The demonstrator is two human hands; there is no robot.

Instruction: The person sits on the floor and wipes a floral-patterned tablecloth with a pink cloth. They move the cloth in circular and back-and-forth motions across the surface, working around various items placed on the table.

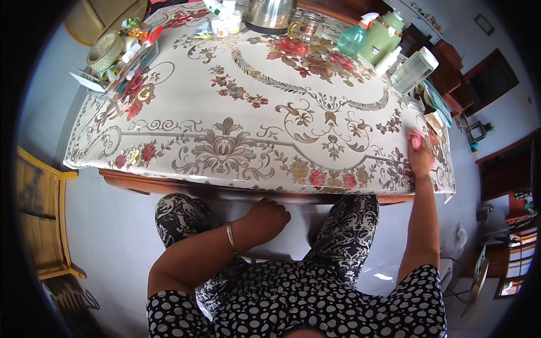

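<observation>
My right hand (418, 161) is closed on a pink cloth (416, 138) at the right end of the table. The cloth rests against the white flowered tablecloth (186, 101), and its outline is smeared by motion. My left hand (267, 221) is curled into a fist over my lap, below the table's front edge. Nothing shows in its fingers. A bracelet (231, 238) circles my left wrist.
A clear canister (414, 70), a white bottle (389, 61), a green flask (383, 38) and a green spray bottle (353, 39) stand at the back right. A glass cup (307, 28) and metal kettle (270, 14) are farther back. A cluttered tray (138, 70) sits left.
</observation>
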